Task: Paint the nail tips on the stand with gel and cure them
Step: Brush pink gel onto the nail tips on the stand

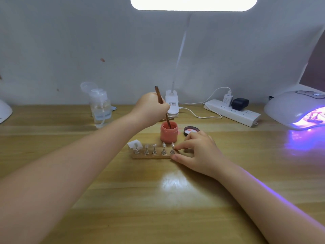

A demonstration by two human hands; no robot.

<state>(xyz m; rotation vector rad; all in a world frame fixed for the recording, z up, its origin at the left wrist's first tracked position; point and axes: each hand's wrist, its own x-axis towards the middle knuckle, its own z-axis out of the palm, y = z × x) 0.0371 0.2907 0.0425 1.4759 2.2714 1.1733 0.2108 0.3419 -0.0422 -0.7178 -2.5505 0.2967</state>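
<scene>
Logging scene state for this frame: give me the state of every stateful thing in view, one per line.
gel jar: open, brush tip inside
jar lid: off, on the table right of the jar
brush: gripped by left hand, dipped in the jar
nail tips: five upright on the stand, look unpainted
stand: flat on the table, right hand pinches its end
curing lamp: lit, purple glow
desk lamp: on
pump bottle: cap flipped open
</scene>
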